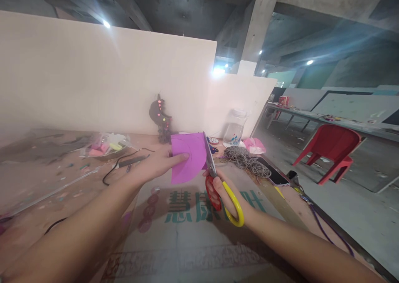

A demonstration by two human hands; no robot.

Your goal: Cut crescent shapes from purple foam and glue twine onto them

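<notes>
Left grip (160,163) pinches a purple sheet (195,166); right grip (227,189) holds scissors (213,169) at the sheet's right edge. Held one-sided, it could flex, skewing the cut.

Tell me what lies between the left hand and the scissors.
In the head view, the purple sheet spans from the left hand to the scissors.

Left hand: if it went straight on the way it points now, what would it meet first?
Probably the blades of the scissors in the right hand, by the edge of the purple paper that the left hand holds. Depth is hard to judge from this one view.
</notes>
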